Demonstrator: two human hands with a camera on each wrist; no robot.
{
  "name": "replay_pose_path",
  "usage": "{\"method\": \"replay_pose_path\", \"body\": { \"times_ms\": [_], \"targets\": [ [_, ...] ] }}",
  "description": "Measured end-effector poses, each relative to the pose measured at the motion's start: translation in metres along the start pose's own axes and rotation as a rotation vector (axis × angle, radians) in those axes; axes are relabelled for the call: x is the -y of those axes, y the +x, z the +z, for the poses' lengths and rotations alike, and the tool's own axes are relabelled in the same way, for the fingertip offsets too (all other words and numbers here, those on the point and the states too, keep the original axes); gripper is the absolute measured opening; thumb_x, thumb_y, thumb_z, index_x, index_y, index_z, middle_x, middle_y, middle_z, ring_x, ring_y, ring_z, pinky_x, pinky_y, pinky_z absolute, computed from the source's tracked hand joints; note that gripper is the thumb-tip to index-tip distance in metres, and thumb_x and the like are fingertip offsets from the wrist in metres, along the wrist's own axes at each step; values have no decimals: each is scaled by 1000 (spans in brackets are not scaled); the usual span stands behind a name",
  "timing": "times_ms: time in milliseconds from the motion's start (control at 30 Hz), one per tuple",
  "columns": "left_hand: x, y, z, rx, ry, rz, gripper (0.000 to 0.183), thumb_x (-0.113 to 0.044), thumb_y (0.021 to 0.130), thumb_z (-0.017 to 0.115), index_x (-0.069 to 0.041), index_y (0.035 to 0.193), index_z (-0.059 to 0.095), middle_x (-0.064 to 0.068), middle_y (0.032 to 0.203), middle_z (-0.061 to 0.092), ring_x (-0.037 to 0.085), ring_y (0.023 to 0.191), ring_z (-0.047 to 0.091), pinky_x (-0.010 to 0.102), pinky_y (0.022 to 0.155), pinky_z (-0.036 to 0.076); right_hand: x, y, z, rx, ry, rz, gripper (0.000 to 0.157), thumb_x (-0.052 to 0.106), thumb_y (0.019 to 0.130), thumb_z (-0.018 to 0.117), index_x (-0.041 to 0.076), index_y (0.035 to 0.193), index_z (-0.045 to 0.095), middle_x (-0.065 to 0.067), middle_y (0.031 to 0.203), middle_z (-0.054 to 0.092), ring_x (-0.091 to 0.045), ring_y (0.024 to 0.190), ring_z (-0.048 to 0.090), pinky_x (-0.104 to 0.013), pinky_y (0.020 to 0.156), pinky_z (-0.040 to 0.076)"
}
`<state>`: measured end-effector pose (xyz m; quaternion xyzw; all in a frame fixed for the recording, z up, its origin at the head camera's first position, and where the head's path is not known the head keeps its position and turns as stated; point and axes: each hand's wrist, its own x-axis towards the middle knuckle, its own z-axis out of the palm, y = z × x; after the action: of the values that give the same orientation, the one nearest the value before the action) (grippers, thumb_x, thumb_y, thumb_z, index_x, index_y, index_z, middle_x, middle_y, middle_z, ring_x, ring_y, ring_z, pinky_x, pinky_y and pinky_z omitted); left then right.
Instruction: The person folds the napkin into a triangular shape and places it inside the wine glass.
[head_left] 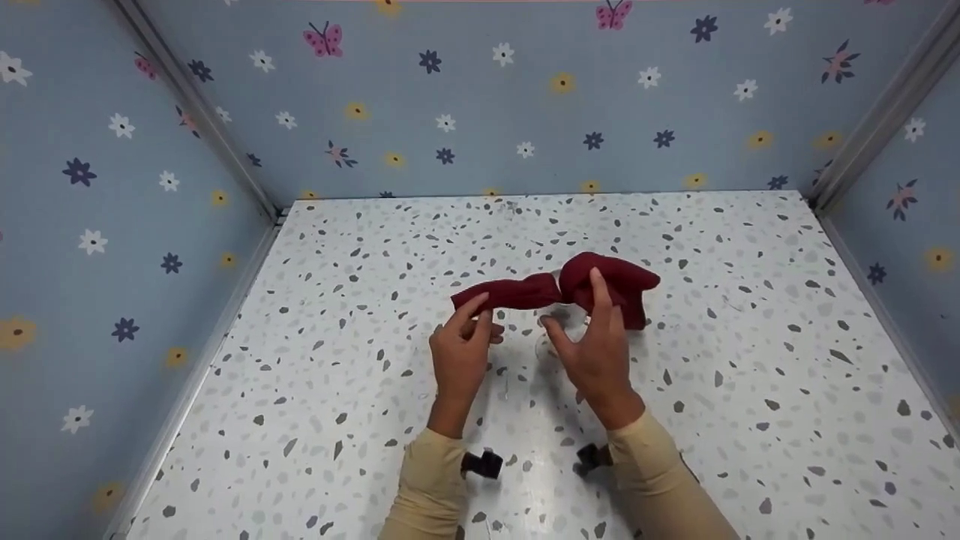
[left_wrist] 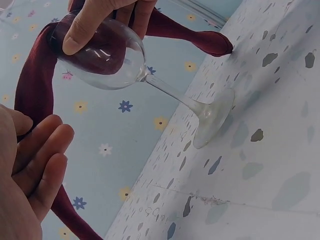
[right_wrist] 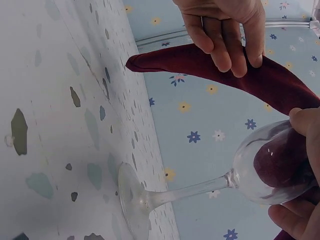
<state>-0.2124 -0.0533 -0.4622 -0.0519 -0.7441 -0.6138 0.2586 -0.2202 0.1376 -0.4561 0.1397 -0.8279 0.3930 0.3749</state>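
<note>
A clear wine glass (left_wrist: pixel 131 67) stands upright on the table, and a dark red cloth (head_left: pixel 517 294) is tucked into its bowl. The cloth hangs out on both sides of the rim, and its left tail droops toward the tabletop. My right hand (head_left: pixel 600 364) holds the bowl near the rim, with thumb and fingers on opposite sides, as both wrist views show. My left hand (head_left: pixel 459 360) touches the left tail of cloth with nearly straight fingers. In the right wrist view the left hand's fingertips (right_wrist: pixel 240 67) lie against that tail.
The white speckled tabletop (head_left: pixel 337 420) is bounded by blue panels (head_left: pixel 465 97) with flowers and butterflies at the back and both sides. Metal posts (head_left: pixel 199 112) stand at the corners. Black wrist straps (head_left: pixel 484 463) show on the sleeves.
</note>
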Motion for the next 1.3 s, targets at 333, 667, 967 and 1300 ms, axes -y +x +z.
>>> {"method": "replay_pose_path", "body": {
  "times_ms": [333, 667, 967, 1300],
  "targets": [
    [2, -2, 5, -6, 102, 8, 24, -12, 96, 67, -15, 120, 74, -9, 67, 68, 7, 59, 65, 46, 90, 41, -4, -1, -6, -8, -13, 13, 94, 28, 80, 87, 3, 153, 33, -24, 124, 59, -31, 100, 57, -46, 82, 52],
    [1, 0, 12, 23, 55, -9, 24, -14, 99, 65, -14, 121, 72, -3, 69, 68, 12, 60, 63, 26, 48, 44, -5, 3, -12, -11, -35, 11, 95, 30, 80, 87, 4, 153, 33, -22, 125, 59, -31, 96, 57, -46, 77, 51],
    [2, -4, 11, 22, 32, -18, 24, -12, 98, 65, -12, 122, 71, 0, 69, 68, 14, 62, 64, 26, 53, 46, -4, 1, -8, -14, -19, 7, 94, 30, 80, 86, 4, 153, 32, -23, 126, 59, -30, 100, 57, -45, 81, 51],
    [2, -4, 5, 23, 84, -27, 25, -9, 98, 64, -11, 122, 71, -5, 69, 68, 11, 61, 65, 26, 53, 48, -2, -1, -5, 20, -9, 18, 95, 32, 81, 85, 6, 155, 31, -22, 121, 60, -27, 97, 56, -43, 77, 51]
  ]
}}
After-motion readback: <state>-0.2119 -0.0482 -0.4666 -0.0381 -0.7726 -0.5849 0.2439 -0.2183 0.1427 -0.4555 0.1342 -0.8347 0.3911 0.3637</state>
